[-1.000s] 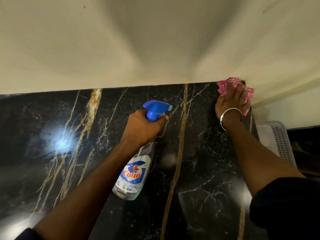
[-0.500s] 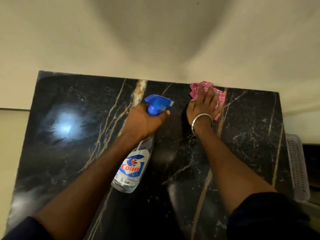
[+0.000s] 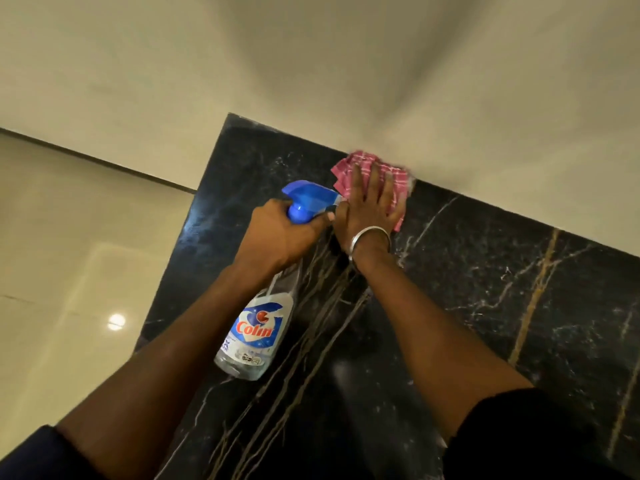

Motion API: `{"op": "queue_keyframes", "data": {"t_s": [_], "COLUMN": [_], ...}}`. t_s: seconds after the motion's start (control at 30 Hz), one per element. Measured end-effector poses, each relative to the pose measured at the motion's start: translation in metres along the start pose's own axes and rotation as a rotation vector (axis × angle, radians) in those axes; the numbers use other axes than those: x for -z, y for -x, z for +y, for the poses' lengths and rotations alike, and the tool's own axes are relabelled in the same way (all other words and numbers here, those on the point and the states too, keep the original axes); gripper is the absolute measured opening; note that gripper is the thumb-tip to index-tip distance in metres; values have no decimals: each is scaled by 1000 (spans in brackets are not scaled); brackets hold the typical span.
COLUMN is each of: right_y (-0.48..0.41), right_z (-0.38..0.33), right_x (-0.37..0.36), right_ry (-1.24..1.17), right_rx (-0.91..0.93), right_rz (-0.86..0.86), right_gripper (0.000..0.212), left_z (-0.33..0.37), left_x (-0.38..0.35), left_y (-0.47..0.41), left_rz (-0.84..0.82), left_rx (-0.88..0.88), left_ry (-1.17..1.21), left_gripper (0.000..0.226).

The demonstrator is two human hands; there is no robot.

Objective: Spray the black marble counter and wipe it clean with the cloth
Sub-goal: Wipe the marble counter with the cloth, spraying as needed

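Right hand [image 3: 367, 214] — fingers spread — presses cloth [image 3: 343, 169] onto counter [image 3: 485, 271] by wall [image 3: 415, 81]; left hand [image 3: 277, 237] curls round spray bottle [image 3: 256, 330]

Dark navy short sleeves [image 3: 526, 441] on both arms; a silver bangle [image 3: 369, 233] (plain, thin) at the right wrist.

The wall [image 3: 450, 81] is closing off the far edge of the counter [image 3: 502, 265], with the cloth [image 3: 344, 171] under the right hand [image 3: 367, 209] lying against it. The left hand [image 3: 277, 233], gripping the bottle [image 3: 256, 334], is sitting just beside the right hand and blocking the way leftward there. Bare counter is lying open to the right of the right forearm and past the bottle toward the left end.
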State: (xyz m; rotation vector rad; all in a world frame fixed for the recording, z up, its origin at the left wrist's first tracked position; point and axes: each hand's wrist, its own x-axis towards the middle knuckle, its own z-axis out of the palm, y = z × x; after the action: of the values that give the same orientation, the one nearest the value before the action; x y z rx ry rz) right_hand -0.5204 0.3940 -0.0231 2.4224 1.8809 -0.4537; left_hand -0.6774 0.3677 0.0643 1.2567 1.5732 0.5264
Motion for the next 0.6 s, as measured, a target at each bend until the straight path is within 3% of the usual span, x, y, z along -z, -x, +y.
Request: {"op": "queue_keyframes", "data": {"t_s": [0.17,0.3,0.6], "right_y": [-8,-19,-36], "right_z": [-68,-102,-169], "right_x": [-7,-9,-14], "right_ry": [98,144,148], "right_rx": [126,258,328], "right_rz": [25,-66,-65], "right_gripper": [86,95,73], "left_z": [-24,-34,-53], "left_x": [38,57,89], "left_y": [-5,-2,7], "left_rz": [77,134,220], "left_rx": [32,36,122], "left_ry": [3,0,-7], "left_gripper": [23,26,44]}}
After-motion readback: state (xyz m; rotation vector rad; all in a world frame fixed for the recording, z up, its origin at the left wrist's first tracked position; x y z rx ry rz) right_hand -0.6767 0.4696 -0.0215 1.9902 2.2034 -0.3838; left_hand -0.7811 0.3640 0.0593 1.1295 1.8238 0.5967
